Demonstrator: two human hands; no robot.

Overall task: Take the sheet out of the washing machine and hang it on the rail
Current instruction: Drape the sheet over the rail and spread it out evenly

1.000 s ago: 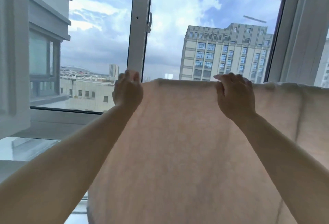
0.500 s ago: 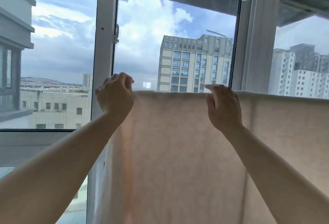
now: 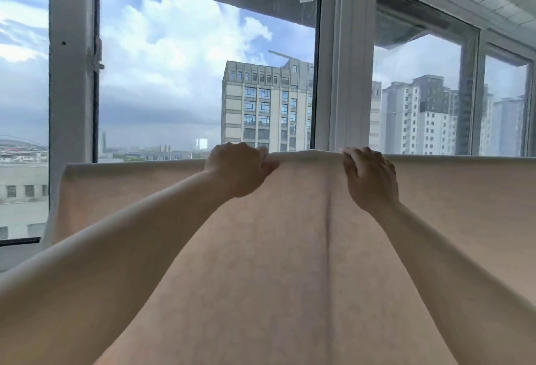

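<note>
So the sheet (image 3: 290, 248) is already up — a pale pinkish-beige one, draped over something straight and level that runs across in front of the window (image 3: 203, 74). I'd guess that's the rail, but the fabric covers it completely, so I can't actually see it.

Both hands are up at the top fold, fairly close together. The left hand (image 3: 237, 170) has its fingers curled over the top edge with the thumb pressed on the near side, so it's clamped on the cloth. The right hand (image 3: 369, 179) does much the same, fingers hooked over the fold and gripping it. Between them the top edge bulges up a little, and a vertical crease (image 3: 328, 234) runs down the sheet just left of the right wrist.

Why hold it there? My read is that the person is evening the sheet out along the rail — pinching at the fold lets you slide or tug the fabric sideways without dragging it off. To the left the edge already lies flat and ends short of the window frame (image 3: 72, 74); to the right it runs out of view.

Task looks nearly done to me, just smoothing left. The washing machine isn't in view.
</note>
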